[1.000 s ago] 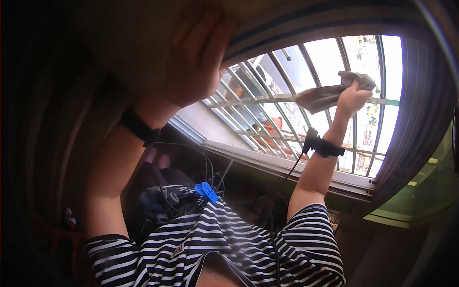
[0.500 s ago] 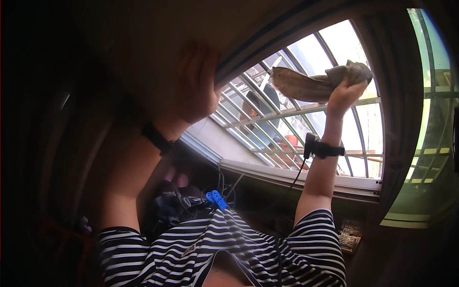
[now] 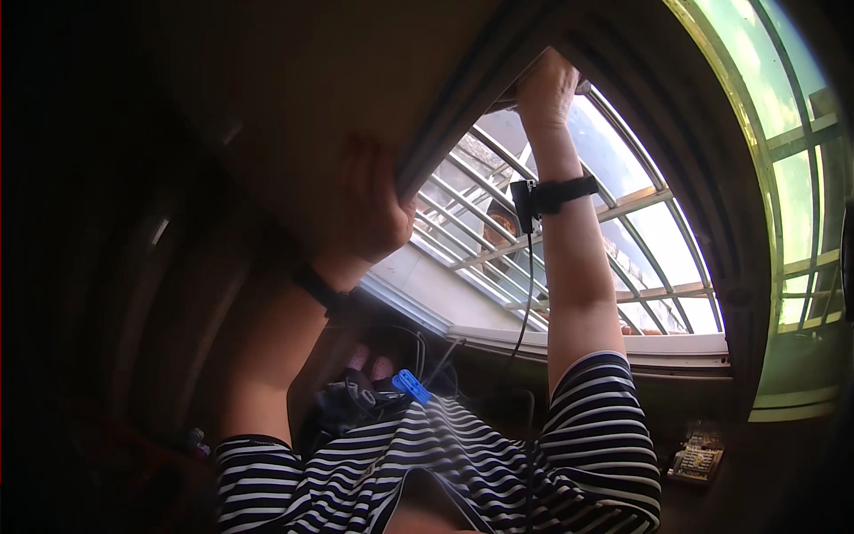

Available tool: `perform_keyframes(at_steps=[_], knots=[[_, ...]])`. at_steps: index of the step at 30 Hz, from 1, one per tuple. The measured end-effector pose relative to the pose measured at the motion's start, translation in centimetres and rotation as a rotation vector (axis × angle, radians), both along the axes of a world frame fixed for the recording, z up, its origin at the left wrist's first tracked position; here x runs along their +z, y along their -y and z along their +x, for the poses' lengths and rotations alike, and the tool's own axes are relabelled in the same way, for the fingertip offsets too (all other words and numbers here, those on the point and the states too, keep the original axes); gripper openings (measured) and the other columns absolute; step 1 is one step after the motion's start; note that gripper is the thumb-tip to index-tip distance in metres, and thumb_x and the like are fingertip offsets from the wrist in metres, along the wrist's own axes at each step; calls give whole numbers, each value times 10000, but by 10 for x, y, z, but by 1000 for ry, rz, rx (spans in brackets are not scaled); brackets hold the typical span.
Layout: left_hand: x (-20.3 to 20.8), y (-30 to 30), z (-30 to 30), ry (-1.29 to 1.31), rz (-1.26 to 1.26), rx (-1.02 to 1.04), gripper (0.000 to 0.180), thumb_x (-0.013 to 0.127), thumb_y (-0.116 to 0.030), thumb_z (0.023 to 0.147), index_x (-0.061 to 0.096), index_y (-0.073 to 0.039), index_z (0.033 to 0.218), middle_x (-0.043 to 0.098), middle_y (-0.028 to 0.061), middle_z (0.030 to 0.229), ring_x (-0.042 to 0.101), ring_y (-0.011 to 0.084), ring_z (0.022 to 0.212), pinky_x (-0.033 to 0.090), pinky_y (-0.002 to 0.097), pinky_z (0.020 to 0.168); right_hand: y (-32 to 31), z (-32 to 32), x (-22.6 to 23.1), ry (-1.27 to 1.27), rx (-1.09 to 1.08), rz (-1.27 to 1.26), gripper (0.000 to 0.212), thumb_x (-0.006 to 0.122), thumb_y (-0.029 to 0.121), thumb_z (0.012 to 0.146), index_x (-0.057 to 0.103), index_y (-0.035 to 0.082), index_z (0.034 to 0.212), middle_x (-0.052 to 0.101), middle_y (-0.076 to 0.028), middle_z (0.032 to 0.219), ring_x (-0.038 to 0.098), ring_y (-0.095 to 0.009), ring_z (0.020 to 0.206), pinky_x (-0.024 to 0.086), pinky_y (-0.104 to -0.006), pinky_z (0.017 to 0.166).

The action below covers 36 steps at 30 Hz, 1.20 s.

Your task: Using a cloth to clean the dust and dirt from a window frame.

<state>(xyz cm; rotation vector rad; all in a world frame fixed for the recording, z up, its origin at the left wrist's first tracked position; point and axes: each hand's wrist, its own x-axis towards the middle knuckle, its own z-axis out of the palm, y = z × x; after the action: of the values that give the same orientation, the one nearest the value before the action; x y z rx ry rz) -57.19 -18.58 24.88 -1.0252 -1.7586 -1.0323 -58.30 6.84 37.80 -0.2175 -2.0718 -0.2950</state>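
Your left hand (image 3: 374, 205) grips the window frame's edge (image 3: 463, 116); your right hand (image 3: 544, 87) presses a mostly hidden cloth (image 3: 583, 86) against its top, grip unclear.

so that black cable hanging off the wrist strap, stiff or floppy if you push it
Probably floppy: the cable hangs in a slack curve below the wrist strap. Likely light too, being thin. A push would probably just swing it.
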Motion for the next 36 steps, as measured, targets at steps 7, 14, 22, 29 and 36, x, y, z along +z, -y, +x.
perform_keyframes(at_steps=[7, 14, 22, 29, 36], knots=[[2, 5, 0, -45, 2, 32, 695, 566, -261, 937, 239, 163, 1380, 285, 361, 1409, 292, 511, 1315, 249, 547, 1098, 18, 8, -46, 145, -118, 30, 539, 559, 41, 790, 468, 47, 1321, 427, -127, 1312, 422, -376, 1184, 322, -517, 1037], [-9, -7, 1, 13, 60, -22, 681, 634, -215, 887, 292, 137, 1359, 348, 343, 1360, 350, 504, 1262, 270, 549, 1071, -6, 56, -96, 139, -209, 33, 497, 576, 55, 781, 491, 27, 1270, 491, -125, 1224, 494, -314, 1113, 358, -450, 1001], [0, 2, 2, 7, 1, 64, 665, 625, -261, 882, 340, 142, 1327, 399, 370, 1308, 396, 525, 1219, 300, 578, 1045, -51, 156, -106, 193, -724, 174, 321, 508, 136, 881, 500, 72, 1196, 510, -96, 1193, 510, -243, 1095, 370, -394, 951], [3, 3, 5, -41, -36, 74, 739, 581, -285, 926, 219, 175, 1378, 278, 379, 1406, 283, 527, 1310, 219, 563, 1099, -2, 183, -102, -15, -498, -626, 428, 559, 81, 907, 426, -44, 1294, 497, -232, 1220, 472, -376, 1178, 404, -439, 951], [-6, -2, 5, 9, -12, 47, 715, 610, -258, 899, 257, 156, 1364, 314, 372, 1376, 315, 531, 1282, 246, 572, 1083, 27, 97, -136, -120, -1, -826, 346, 589, 130, 898, 500, -93, 1147, 563, -298, 1063, 554, -442, 994, 434, -462, 887]])
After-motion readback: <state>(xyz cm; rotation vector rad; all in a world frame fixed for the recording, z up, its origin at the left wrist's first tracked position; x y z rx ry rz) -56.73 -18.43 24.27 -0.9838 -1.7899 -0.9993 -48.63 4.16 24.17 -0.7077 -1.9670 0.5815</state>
